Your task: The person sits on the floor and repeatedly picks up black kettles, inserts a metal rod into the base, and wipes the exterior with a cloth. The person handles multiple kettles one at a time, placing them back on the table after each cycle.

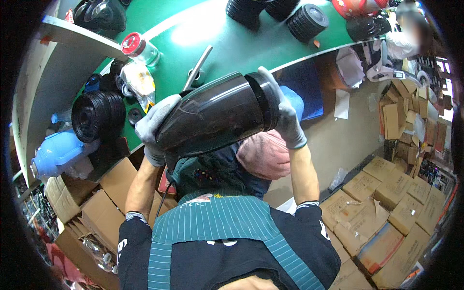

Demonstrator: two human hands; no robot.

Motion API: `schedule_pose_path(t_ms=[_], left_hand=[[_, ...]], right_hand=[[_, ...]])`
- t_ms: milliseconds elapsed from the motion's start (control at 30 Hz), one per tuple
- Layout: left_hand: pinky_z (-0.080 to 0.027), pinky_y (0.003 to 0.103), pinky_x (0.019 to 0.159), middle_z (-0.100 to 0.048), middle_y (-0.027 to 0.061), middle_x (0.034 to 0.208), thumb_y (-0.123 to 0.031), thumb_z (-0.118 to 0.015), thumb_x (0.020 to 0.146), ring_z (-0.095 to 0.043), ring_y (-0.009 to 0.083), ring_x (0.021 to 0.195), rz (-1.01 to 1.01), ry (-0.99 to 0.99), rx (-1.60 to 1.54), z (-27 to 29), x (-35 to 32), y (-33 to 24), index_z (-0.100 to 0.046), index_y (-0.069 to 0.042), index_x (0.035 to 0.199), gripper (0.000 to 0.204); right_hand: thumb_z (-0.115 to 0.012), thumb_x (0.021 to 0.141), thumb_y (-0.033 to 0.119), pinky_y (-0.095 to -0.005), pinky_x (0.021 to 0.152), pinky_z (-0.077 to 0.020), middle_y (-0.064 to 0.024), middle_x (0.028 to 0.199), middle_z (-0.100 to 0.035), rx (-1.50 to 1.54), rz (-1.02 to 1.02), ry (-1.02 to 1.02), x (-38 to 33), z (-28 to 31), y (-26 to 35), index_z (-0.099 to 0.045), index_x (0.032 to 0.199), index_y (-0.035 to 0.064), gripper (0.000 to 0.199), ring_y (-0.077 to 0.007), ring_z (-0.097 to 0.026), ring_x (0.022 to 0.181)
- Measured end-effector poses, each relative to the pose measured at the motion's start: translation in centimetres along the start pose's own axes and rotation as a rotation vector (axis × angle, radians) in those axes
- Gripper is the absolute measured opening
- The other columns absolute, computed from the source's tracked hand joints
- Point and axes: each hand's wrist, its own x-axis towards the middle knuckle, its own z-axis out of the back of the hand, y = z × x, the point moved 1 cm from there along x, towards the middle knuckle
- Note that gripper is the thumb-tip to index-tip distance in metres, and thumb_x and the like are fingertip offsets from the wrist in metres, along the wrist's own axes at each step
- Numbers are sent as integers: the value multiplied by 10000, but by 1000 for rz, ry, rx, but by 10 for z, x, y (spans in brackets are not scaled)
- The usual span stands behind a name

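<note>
A glossy black tapered cylindrical housing lies across in front of me, above the near edge of the green table. My left hand, in a grey glove, is closed around its slanted left end. At the other end sits a black round end piece, with a narrow gap showing between it and the housing along the top. My right hand, also gloved, grips this end piece from the right. Behind the housing, a metal rod slants up from the table; its lower end is hidden.
On the green table stand a clear jar with a red lid, a stack of black discs and more black ribbed parts. A blue plastic vessel is at left. Cardboard boxes cover the floor at right.
</note>
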Motion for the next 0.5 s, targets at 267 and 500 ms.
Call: schedule_pose_path(t_ms=[267,500], left_hand=[[-588,388,958,-796,178,1157,-174,-786,892,-784,298,1039,-30,146,-112,9,6,-19,-763,36,1220,390],[-578,368,971,-791,169,1156,-136,-759,875,-769,266,1054,64,252,-217,9,1,-34,-757,27,1273,430]], right_hand=[[-796,869,654,-427,1278,-335,-162,1661,-425,-68,200,-45,-57,-32,-2,-238,1716,38,1186,-285,-472,1506],[-766,901,666,-424,1282,-323,-177,1698,-382,-211,407,-128,-87,-38,-17,-233,1712,18,1167,-286,-432,1538]])
